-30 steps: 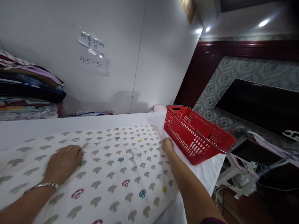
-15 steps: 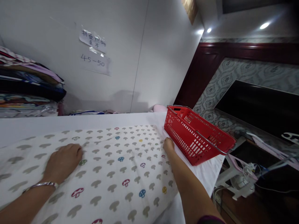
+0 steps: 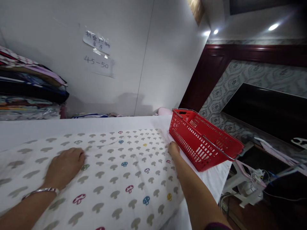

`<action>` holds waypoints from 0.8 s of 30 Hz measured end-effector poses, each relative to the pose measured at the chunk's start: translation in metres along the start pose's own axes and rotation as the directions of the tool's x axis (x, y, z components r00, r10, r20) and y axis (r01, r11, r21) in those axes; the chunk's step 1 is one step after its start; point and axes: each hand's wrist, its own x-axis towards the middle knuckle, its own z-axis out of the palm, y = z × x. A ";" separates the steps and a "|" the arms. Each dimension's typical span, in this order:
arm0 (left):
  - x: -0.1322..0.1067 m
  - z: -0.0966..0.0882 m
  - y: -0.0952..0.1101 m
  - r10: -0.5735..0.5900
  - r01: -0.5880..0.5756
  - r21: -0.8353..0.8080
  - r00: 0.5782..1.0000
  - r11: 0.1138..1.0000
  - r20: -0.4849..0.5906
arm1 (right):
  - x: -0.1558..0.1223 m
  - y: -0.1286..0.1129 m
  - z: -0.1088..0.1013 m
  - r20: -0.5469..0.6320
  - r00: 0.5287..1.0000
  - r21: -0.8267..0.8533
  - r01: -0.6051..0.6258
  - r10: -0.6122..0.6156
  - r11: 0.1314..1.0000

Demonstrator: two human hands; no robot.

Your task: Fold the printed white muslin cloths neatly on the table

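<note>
A white cloth printed with grey and coloured mushrooms [image 3: 120, 172] lies spread over a white-covered table [image 3: 96, 123]. My left hand [image 3: 64, 166], with a silver bracelet at the wrist, rests palm down on the cloth, its fingers curled at the knuckles. My right hand [image 3: 173, 149] reaches to the cloth's right edge with its fingers bent down on the fabric, close beside a red plastic basket [image 3: 203, 140].
The red basket with metal handles sits at the table's right end. Folded fabrics are stacked [image 3: 28, 92] at the far left against a white wall with a taped paper note [image 3: 98, 54]. Right of the table are a dark screen [image 3: 268, 108] and white cables [image 3: 249, 182].
</note>
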 end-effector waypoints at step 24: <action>0.000 0.004 -0.003 0.009 -0.010 -0.031 0.999 0.999 -0.035 | 0.016 -0.005 0.007 0.000 1.000 0.073 -0.025 0.026 0.997</action>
